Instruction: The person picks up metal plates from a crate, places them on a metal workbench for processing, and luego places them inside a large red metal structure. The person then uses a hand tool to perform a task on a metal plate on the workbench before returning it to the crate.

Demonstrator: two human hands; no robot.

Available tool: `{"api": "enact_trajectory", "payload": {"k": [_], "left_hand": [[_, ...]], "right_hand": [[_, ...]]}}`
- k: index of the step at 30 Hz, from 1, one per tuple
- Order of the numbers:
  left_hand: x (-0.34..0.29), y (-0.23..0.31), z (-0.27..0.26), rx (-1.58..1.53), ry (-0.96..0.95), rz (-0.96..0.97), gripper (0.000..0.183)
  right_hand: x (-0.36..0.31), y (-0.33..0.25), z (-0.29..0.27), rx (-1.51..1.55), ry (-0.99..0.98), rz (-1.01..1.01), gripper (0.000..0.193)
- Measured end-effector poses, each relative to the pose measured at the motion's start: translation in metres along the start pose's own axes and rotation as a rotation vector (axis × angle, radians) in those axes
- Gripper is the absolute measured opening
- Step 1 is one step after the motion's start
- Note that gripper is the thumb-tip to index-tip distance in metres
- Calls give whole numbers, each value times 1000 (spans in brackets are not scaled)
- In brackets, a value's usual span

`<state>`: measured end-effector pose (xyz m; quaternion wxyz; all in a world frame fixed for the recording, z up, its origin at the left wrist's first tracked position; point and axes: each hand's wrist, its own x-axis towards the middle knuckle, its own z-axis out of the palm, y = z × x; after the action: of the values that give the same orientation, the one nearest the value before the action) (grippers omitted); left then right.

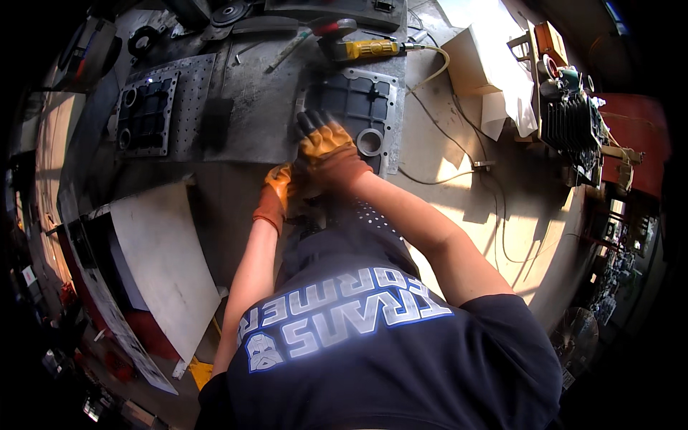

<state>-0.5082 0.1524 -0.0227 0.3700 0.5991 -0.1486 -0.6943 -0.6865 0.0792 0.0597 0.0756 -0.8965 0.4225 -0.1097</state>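
Note:
A dark, ribbed metal cover plate (347,100) with a bright bolt-holed flange lies at the near edge of the metal workbench. A round ring (370,142) is set into its near right part. My right hand (328,147), in an orange work glove with blackened fingertips, rests over the plate's left edge, fingers stretched forward. Just left of and below it is my left hand (277,188), gloved too, by the plate's near left corner. Its fingers are partly hidden and blurred, so any grip is unclear. A yellow angle grinder (371,49) lies behind the plate.
A similar cover (149,107) lies on a perforated plate (192,93) at the left. A long-handled tool (290,50) lies mid-bench. The grinder's hose (446,64) and cables (459,147) trail rightward, near a cardboard box (469,64). A finned machine (573,122) stands right; a pale panel (165,251) leans left.

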Motion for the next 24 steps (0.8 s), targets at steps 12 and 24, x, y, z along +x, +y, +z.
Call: {"api": "enact_trajectory", "payload": {"k": [12,24], "left_hand": [[-63,59,55,1367,523,1283,49],[10,27,95,1522,551,1740,47]], "right_hand": [[-116,26,-32,-15,89,187,41],[-135,72,-63,991,88,865,27]]}}
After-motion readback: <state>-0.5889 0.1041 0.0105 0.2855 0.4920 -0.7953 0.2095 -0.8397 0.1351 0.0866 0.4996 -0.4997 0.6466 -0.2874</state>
